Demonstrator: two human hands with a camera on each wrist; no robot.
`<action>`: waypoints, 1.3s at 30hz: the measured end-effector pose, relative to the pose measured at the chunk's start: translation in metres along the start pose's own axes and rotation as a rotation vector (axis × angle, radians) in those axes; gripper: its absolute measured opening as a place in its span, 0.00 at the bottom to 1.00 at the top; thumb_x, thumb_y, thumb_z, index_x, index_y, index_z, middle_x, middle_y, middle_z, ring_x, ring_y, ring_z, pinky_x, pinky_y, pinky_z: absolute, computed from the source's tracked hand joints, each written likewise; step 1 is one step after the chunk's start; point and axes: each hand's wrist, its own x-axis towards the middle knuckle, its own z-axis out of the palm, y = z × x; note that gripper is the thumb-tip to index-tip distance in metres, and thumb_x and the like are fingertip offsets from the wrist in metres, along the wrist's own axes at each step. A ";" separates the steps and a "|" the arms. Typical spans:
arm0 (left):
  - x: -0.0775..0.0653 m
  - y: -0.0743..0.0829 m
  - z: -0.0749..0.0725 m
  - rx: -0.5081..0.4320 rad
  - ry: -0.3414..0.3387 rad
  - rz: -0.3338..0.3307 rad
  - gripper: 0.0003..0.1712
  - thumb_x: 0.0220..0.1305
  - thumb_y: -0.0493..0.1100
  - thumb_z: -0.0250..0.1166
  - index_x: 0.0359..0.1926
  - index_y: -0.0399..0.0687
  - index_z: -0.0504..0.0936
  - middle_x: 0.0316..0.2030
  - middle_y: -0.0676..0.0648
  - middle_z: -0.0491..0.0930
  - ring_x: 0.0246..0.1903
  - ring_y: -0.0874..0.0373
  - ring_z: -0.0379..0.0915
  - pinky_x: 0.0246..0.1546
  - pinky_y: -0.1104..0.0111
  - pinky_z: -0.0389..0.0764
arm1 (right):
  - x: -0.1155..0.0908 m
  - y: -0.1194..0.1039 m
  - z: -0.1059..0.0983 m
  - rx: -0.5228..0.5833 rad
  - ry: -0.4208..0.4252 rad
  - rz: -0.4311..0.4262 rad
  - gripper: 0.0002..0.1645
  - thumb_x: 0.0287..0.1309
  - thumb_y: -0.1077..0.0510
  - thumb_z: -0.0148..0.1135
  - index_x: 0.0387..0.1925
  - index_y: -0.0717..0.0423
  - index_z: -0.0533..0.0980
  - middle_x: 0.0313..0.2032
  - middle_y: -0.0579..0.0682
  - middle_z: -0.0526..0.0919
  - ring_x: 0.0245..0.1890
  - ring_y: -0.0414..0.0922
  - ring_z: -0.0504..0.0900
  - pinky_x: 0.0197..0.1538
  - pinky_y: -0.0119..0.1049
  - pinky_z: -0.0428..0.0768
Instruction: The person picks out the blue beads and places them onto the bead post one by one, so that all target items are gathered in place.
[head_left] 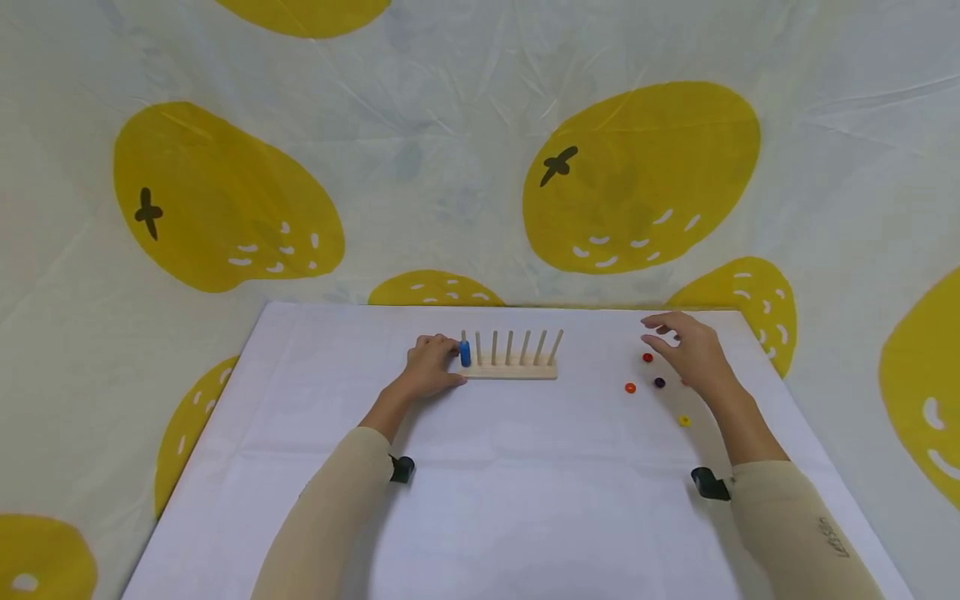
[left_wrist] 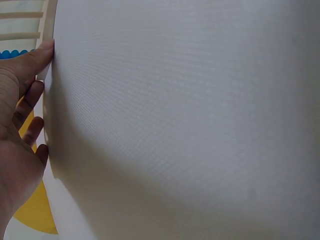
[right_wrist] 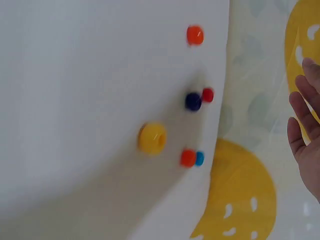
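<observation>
A wooden peg rack (head_left: 510, 372) with several upright pegs stands near the back of the table. Blue beads (head_left: 465, 354) are stacked on its leftmost peg. My left hand (head_left: 431, 367) holds the rack's left end; in the left wrist view the thumb lies along the base edge. Over at the right, my right hand (head_left: 692, 357) hovers above loose beads, thumb and fingers apart with nothing visible between them. Below it lie a red bead (head_left: 647, 357), an orange bead (head_left: 631, 388), a dark purple bead (head_left: 660, 382) and a yellow bead (head_left: 684, 421). The right wrist view also shows a blue bead (right_wrist: 200, 158).
A white cloth (head_left: 555, 500) covers the table. Behind its back edge hangs a pale curtain (head_left: 435, 167) printed with large yellow fruit. Dark wrist-camera mounts (head_left: 709, 484) stick out from both sleeves.
</observation>
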 end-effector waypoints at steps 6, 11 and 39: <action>0.001 0.000 0.000 -0.005 0.004 0.002 0.34 0.58 0.50 0.79 0.63 0.45 0.79 0.59 0.45 0.78 0.70 0.41 0.60 0.68 0.43 0.63 | -0.013 0.029 -0.011 -0.009 -0.031 0.125 0.21 0.70 0.54 0.66 0.60 0.57 0.79 0.58 0.62 0.80 0.55 0.61 0.77 0.58 0.63 0.77; 0.001 0.002 -0.002 -0.014 0.011 0.005 0.34 0.58 0.50 0.79 0.62 0.44 0.80 0.59 0.45 0.79 0.70 0.41 0.60 0.69 0.42 0.62 | -0.019 0.045 -0.011 -0.040 -0.075 0.241 0.26 0.69 0.56 0.67 0.65 0.59 0.76 0.62 0.66 0.74 0.58 0.66 0.75 0.57 0.65 0.77; 0.000 -0.002 0.000 -0.003 -0.002 -0.009 0.33 0.58 0.50 0.79 0.62 0.45 0.80 0.59 0.46 0.79 0.70 0.42 0.60 0.68 0.43 0.63 | -0.024 0.074 0.007 -0.031 -0.240 0.489 0.27 0.72 0.56 0.62 0.65 0.68 0.71 0.53 0.69 0.75 0.50 0.62 0.73 0.63 0.62 0.76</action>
